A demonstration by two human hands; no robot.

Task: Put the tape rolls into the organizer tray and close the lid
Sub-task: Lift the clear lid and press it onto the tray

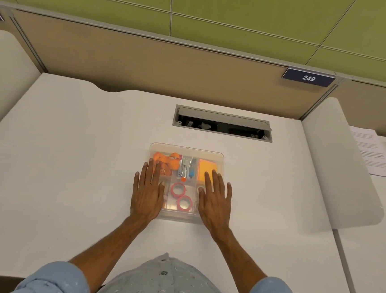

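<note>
A white counter (pixel 69 159) stood before a tan partition and a green wall, with a number plate (pixel 308 78) reading 249 on the partition and an open cable hatch (pixel 223 123) set in the surface. At the middle of the counter sat the clear organizer tray (pixel 187 149) with its transparent lid (pixel 210 153) lying flat over it.

Through the lid, the far left compartment held orange tape or ribbon (pixel 166 158), the far middle one a stapler (pixel 185 166), and the far right one an orange pad of notes (pixel 206 168). In the near middle compartment lay two pink tape rolls (pixel 182 196), flat on their sides with their holes facing up, set diagonally from far left to near right and touching or nearly so.

The left hand (pixel 147 192) lay palm down on the lid's left side, fingers (pixel 149 173) spread and extended, gripping nothing. The rolls sat between the two hands, under the lid. The right hand (pixel 215 201) pressed flat on the right side, fingers likewise splayed and empty. Printed papers (pixel 371 152) lay on the neighbouring desk at far right.
</note>
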